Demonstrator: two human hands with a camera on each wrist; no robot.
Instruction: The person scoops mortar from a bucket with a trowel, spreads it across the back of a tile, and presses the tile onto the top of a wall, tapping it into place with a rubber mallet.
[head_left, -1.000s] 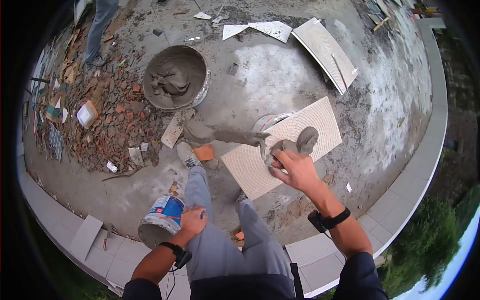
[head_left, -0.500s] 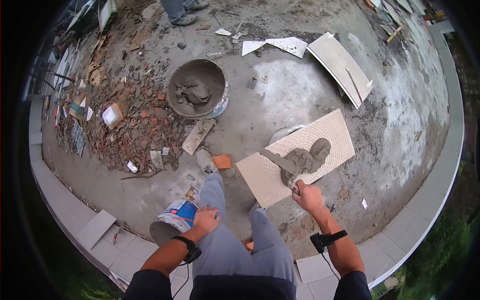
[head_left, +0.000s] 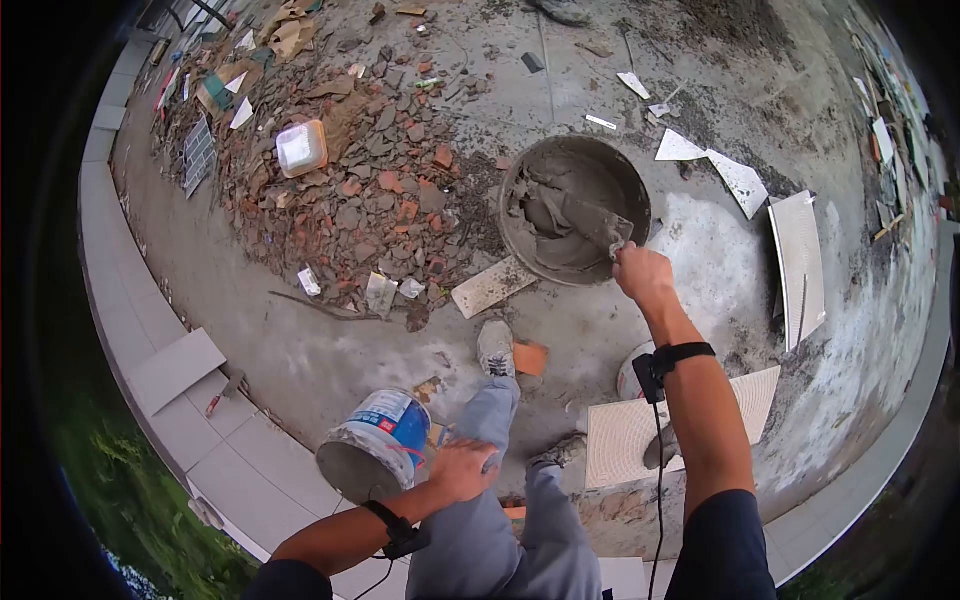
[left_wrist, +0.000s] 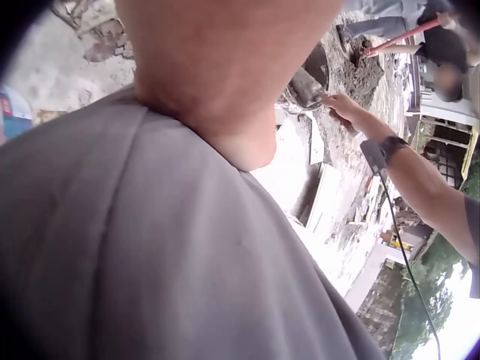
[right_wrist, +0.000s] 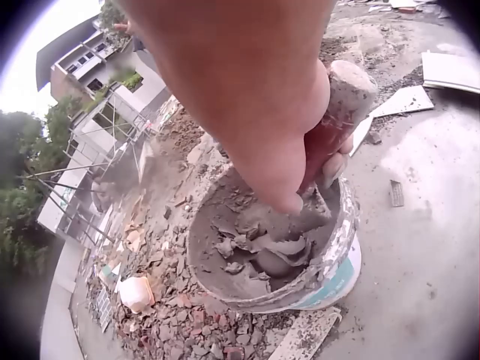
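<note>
My right hand grips the handle of a mortar-smeared trowel at the right rim of a large bucket. The trowel's blade lies inside, over the wet grey mortar. My left hand rests on my left knee, its fingers partly hidden in the left wrist view. Below my right forearm, a cream tile with curved ridges lies across a smaller white bucket. A lump of mortar sits on the tile, partly covered by the arm.
Broken brick rubble spreads to the left of the mortar bucket. A blue-and-white bucket stands by my left arm. A second tile leans at the right, near white tile shards. A speckled board lies before the bucket.
My right hand has moved with the trowel from the mortar on the tile over to the large bucket, the blade now inside it. The head view has turned left. My left hand stays on the knee.
</note>
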